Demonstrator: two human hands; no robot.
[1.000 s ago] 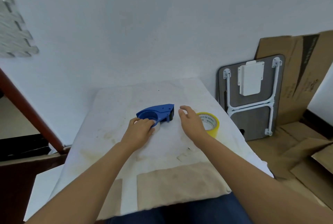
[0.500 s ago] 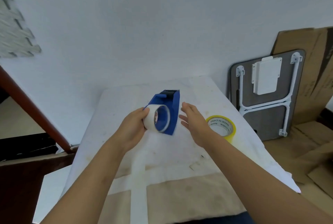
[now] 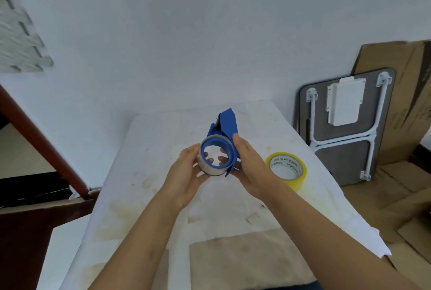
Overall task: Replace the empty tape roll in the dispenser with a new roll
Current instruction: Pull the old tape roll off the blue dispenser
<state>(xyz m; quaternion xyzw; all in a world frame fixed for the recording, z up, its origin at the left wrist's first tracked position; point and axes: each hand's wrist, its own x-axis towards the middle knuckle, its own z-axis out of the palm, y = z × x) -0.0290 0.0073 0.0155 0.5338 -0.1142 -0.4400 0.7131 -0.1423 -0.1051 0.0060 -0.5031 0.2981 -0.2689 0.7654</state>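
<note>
We hold the dispenser (image 3: 225, 131) mid-frame above the worktop (image 3: 144, 173). Left hand (image 3: 186, 173) grip curls round the empty roll (image 3: 210, 166) on the hub; right hand (image 3: 250, 168) grip clamps the dispenser's side. Step: removing the old core. Next, we judge: slide it off, then reach for the yellow roll (image 3: 288, 168) lying at right.

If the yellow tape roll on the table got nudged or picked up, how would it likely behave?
The yellow tape roll lies flat on the table, so a nudge would probably slide it rather than roll it. Set on edge, it would likely roll. Its wide open core suggests an easy, fairly light one-handed grab, though its glossy side may be slippery.
</note>
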